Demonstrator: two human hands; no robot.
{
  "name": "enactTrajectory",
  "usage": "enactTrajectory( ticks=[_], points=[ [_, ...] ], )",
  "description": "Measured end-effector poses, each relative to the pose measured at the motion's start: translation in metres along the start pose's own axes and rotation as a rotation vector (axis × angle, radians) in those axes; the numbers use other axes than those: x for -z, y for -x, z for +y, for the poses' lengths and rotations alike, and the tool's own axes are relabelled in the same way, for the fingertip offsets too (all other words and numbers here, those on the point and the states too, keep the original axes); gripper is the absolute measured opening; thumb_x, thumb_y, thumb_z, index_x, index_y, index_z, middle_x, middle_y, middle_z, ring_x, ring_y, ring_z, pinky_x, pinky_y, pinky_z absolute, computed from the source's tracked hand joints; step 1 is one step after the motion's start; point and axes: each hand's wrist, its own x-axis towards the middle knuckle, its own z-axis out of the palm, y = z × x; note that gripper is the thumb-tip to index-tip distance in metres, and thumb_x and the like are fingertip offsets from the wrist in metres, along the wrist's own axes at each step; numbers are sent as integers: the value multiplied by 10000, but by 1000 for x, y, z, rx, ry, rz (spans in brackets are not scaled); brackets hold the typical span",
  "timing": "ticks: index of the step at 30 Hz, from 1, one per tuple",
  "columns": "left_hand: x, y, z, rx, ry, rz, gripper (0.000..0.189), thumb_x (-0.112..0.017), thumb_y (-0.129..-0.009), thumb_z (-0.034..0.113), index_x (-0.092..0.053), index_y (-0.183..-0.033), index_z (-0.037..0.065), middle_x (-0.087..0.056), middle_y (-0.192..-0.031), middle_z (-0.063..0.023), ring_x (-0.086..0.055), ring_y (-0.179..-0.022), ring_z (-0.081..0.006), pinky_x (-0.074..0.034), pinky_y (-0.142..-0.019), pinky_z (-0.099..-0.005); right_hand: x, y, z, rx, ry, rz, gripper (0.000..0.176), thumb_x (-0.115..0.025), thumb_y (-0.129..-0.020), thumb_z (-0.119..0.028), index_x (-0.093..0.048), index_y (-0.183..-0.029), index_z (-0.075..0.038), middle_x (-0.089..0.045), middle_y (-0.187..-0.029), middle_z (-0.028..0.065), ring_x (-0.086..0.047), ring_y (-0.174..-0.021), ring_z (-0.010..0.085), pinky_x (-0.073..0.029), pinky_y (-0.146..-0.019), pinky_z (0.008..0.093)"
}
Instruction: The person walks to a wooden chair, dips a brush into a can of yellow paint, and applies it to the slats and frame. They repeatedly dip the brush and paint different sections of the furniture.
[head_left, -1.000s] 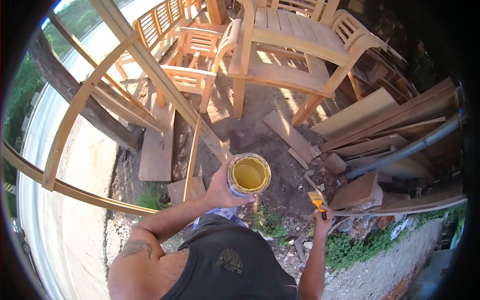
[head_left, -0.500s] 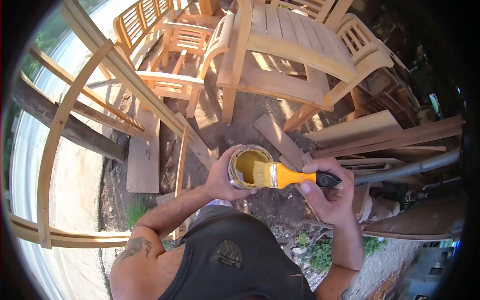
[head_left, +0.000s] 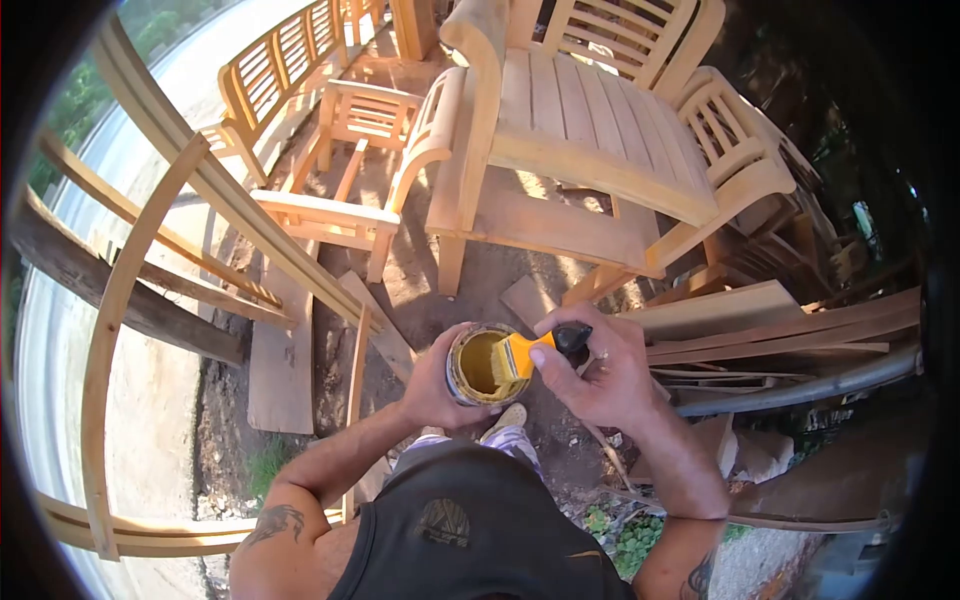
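Note:
My left hand (head_left: 432, 372) is wrapped round the side of an open can (head_left: 468, 392), its mouth facing up at me. Yellowish-brown liquid shows inside, with smears along the rim. In my right hand (head_left: 603, 372) I grip a paintbrush (head_left: 527, 353) by its yellow and black handle, thumb on top. The pale bristles point down and left, inside the can's mouth near its right side. Both hands are in front of my body, at about waist height.
Ahead stands a slatted wooden bench (head_left: 590, 100) on a low wooden table (head_left: 550, 225). A wooden chair frame (head_left: 330, 210) is at the left, beside upright timbers (head_left: 250, 210). Planks (head_left: 780, 320) lie stacked at the right. A curved wooden strip (head_left: 105, 340) rises at far left.
My right hand has moved left and tilted the paintbrush, so its bristles have gone from over the can's right rim into its mouth. The view has shifted, showing more of the bench and my feet.

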Motion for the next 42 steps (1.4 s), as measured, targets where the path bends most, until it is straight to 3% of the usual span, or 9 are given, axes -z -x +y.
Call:
enactTrajectory(
  ticks=[3, 12, 24, 27, 33, 42],
  points=[
    [-6, -22, -15, -20, -61, 19, 1216, -1018, -566, 330, -337, -1508, -26, -615, -1391, -183, -628, -1285, -282, -493, -1098, -416, 7, -12, 26, 10, -37, 31, 234, -803, -896, -151, -680, -1062, -40, -626, -676, 41, -592, -506, 83, -454, -465, 260],
    [-56, -130, -36, 1, -97, 73, 1197, -1007, -592, 373, -350, -1520, 2, -616, -1395, -174, -619, -1301, -312, -490, -1102, -416, 72, -38, 148, 18, -153, 47, 259, -807, -910, -160, -658, -1094, -53, -668, -724, 23, -613, -567, 62, -500, -520, 245],
    [-126, -320, -20, -216, -28, 35, 1108, -991, -613, 272, -393, -1501, -18, -608, -1387, -177, -598, -1313, -284, -466, -1115, -418, 193, -100, 257, 100, -106, 149, 246, -815, -914, -125, -650, -1075, -38, -670, -738, 20, -610, -604, 51, -508, -557, 236],
    [-134, -364, -28, -272, -14, 38, 1156, -990, -620, 249, -335, -1536, -15, -594, -1410, -171, -577, -1338, -282, -445, -1142, -415, 211, -120, 282, 73, -101, 185, 239, -813, -917, -125, -653, -1066, -29, -656, -729, 15, -593, -604, 30, -481, -550, 222],
    [-134, -454, -59, -335, -71, 125, 1211, -998, -607, 296, -299, -1547, -11, -592, -1416, -186, -599, -1326, -306, -481, -1121, -427, 233, -183, 321, 69, -63, 259, 219, -809, -940, -167, -659, -1031, -35, -635, -749, -45, -493, -639, -4, -419, -561, 193],
    [-122, -548, -94, -292, -70, 258, 1147, -995, -611, 295, -326, -1494, 0, -621, -1361, -192, -638, -1268, -330, -519, -1067, -430, 227, -288, 387, -86, 24, 269, 198, -799, -943, -186, -677, -988, -36, -632, -720, -39, -526, -640, 16, -461, -587, 220]
  ],
)
